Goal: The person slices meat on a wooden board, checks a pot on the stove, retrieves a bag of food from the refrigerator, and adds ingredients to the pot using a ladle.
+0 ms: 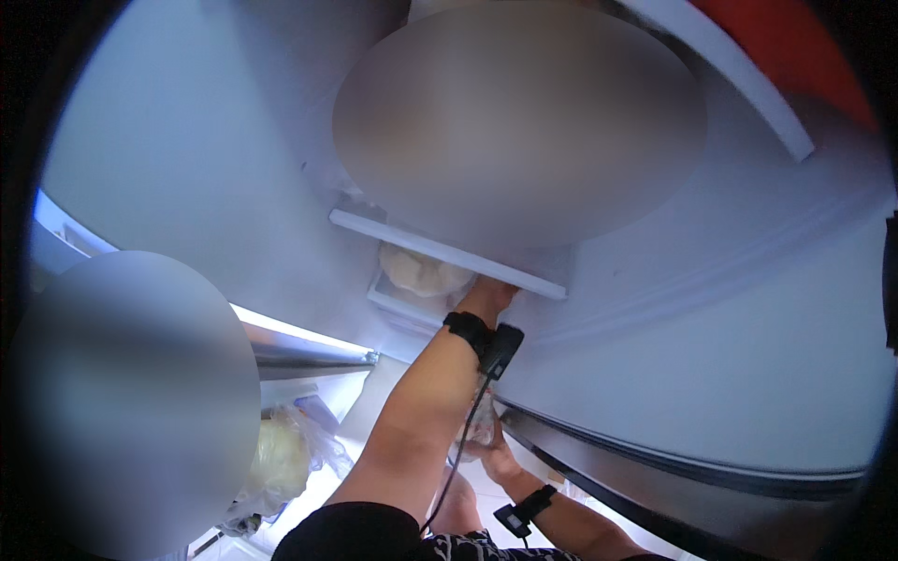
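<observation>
My left hand [497, 291] reaches into a refrigerator compartment beneath the white front edge [414, 242] of a shelf. Its fingers are hidden there, so whether they hold something cannot be told. Beside it, a pale rounded item [424, 272], perhaps wrapped in plastic, rests in a whitish bin [400, 305]. Lower down, close to my body, my right hand [497, 456] grips a clear plastic bag [480, 421] with reddish marks. My left forearm partly covers that bag, and its contents are unclear.
On the right, a dark door edge [666, 456] runs close to my right arm. At lower left hangs or lies a plastic bag of pale yellow produce [280, 456]. A second white shelf edge [744, 77] curves at upper right. Two large areas are blurred. A cable [459, 449] trails from my left wrist.
</observation>
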{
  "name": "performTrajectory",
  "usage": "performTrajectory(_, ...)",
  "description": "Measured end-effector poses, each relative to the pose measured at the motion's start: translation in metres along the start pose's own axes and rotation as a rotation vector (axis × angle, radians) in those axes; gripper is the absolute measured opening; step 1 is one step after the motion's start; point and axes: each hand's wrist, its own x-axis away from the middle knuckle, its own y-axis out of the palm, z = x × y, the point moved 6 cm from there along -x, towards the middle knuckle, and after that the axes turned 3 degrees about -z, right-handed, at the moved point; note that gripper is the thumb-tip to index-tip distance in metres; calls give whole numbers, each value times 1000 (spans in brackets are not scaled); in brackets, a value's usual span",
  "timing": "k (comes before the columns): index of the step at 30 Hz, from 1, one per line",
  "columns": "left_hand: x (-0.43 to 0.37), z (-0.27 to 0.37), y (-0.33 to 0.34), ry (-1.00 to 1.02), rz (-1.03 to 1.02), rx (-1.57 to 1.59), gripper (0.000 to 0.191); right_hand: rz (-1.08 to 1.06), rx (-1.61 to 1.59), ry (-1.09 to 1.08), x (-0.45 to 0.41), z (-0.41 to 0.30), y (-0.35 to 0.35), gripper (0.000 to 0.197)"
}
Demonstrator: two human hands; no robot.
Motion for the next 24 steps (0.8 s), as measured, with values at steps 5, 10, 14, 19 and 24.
performTrajectory(5,15,-2,-7,26,111,-630,29,-28,-5,21,5,-8,4,102)
performTrajectory(10,19,3,-16,9,156,-526,34,-85,-34,-30,0,-10,-3,100)
performTrajectory(14,40,13,-17,-32,253,-638,33,-76,-59,45,2,-17,-2,93)
performTrajectory(19,119,32,11,222,302,-734,31,-171,-87,39,5,-13,2,91)
performTrajectory(24,242,73,59,483,139,-769,27,-253,-222,214,20,-31,21,84)
